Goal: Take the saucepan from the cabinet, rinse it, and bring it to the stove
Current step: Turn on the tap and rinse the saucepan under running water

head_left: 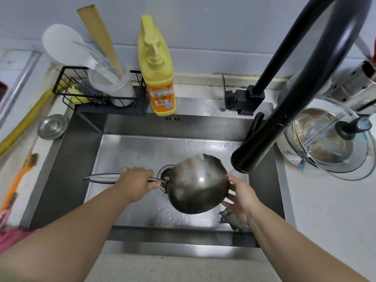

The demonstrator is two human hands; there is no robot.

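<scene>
The steel saucepan [198, 184] hangs over the sink basin [130, 151], tipped so that its rounded underside faces me. My left hand [138, 181] grips its long handle, which points left. My right hand [241, 197] touches the pan's right rim with straight fingers. The black faucet head [247, 157] hangs just right of the pan, and a thin stream of water leaves it toward the pan's rim. The drain shows partly behind the pan.
A yellow soap bottle [159, 78] and a wire rack [97, 92] with utensil cup and sponges stand behind the sink. A drain cover [53, 126] lies left. A glass lid [333, 137] over a pot sits right. A grey rag [231, 218] lies in the basin.
</scene>
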